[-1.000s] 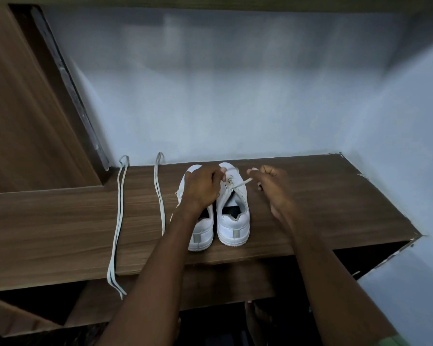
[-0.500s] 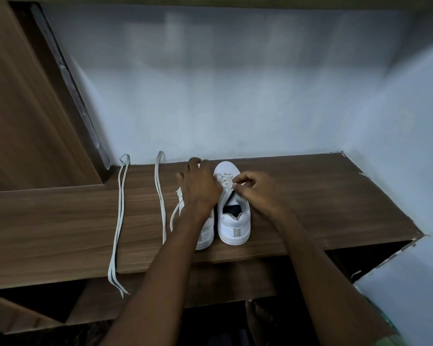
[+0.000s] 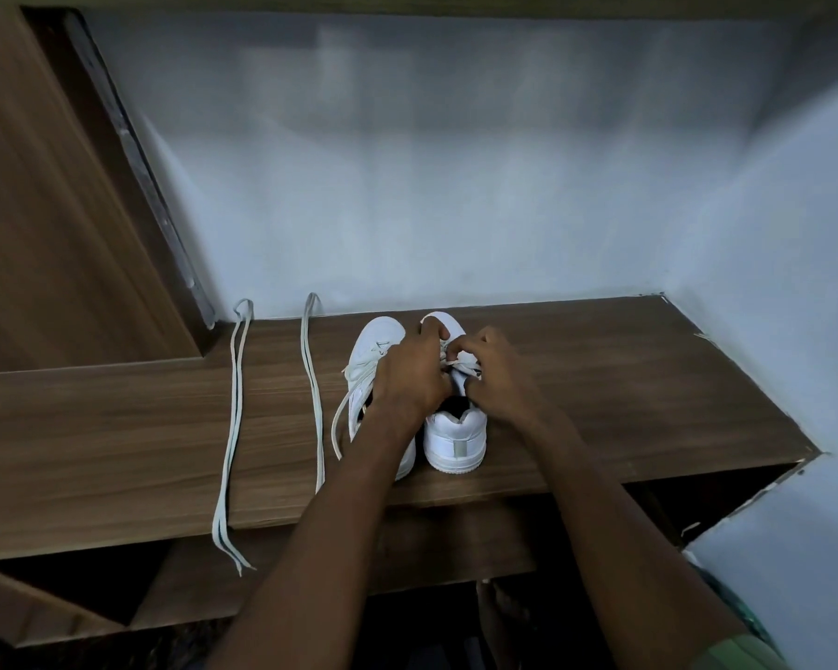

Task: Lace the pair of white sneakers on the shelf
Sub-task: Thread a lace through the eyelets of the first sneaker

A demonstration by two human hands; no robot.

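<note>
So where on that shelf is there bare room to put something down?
The widest bare wood lies right of the right sneaker, up to the side wall. Another patch lies left of the far-left lace. It is crowded around both sneakers, where both hands work.

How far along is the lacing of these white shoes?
Early, by the look of it. Both hands, left and right, work a lace at the right sneaker. The left sneaker has a lace hanging loose at its side, not tied. Two more laces lie unused on the shelf. How many eyelets are threaded is hidden.
</note>
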